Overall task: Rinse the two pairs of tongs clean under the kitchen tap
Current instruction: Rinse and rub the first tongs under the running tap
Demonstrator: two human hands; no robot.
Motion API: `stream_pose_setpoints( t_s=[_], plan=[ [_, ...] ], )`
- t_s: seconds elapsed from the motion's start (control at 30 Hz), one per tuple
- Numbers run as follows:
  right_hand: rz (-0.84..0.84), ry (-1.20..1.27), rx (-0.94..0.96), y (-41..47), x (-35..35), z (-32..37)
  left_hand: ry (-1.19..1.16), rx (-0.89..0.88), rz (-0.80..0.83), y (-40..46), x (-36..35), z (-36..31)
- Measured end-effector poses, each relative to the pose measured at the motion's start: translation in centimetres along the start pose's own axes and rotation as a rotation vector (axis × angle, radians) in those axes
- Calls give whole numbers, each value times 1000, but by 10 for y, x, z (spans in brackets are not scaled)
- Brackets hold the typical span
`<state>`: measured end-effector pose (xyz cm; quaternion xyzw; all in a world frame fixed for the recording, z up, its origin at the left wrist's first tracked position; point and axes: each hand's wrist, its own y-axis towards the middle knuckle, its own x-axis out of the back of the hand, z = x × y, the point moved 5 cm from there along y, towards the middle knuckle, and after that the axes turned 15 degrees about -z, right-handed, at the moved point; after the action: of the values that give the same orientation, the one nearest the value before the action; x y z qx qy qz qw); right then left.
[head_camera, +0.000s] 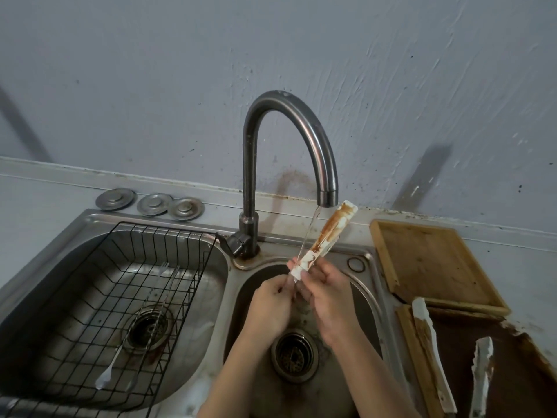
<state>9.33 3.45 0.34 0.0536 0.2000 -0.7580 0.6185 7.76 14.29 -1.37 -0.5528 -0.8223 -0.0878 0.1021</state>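
White tongs (328, 233) smeared with brown sauce slant up to the right, just under the spout of the curved metal tap (319, 152). Water runs from the spout past the tongs into the right sink basin (366, 300). My right hand (328, 300) grips the lower end of the tongs. My left hand (268, 306) pinches that same end from the left. A second pair of white tongs (431, 357), also stained brown, lies spread open on a dark brown tray (512, 372) at the right.
A black wire rack (90, 297) sits in the left basin (45, 285) with a spoon (117, 354) and thin metal utensils. Three metal sink plugs (153, 203) rest behind it. A wooden board (428, 267) lies right of the sink. The wall stands close behind the tap.
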Motion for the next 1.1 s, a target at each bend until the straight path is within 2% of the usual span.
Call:
stream_pose_setpoints(
  t_s=[0.07, 0.13, 0.23, 0.37, 0.5, 0.63, 0.73, 0.83, 0.97, 1.1],
  plan=[
    [-32, -192, 106, 0, -2, -1, 18, 24, -18, -4, 1, 5],
    [-78, -249, 141, 2, -6, 0, 39, 39, -24, -5, 0, 8],
    [-88, -169, 107, 7, -8, -1, 49, 30, -38, -4, 1, 11],
    [11, -187, 103, 6, -9, -3, 87, 7, -87, 1, 3, 15],
    [-100, -192, 138, 9, -3, -3, 107, -11, -59, 0, -3, 14],
    [3, -150, 121, 7, -6, -2, 77, 6, -78, 3, 0, 14],
    [-64, -248, 204, 4, -5, 2, 77, 22, -58, 0, -2, 13],
    [-115, -203, 184, 4, -3, 1, 110, 7, -55, -3, -3, 11],
    [3, -233, 167, -2, -7, 1, 103, 9, -84, -3, 3, 10],
    [-94, -219, 219, -1, -3, 3, 113, 4, -53, -7, 1, 2]
  ],
)
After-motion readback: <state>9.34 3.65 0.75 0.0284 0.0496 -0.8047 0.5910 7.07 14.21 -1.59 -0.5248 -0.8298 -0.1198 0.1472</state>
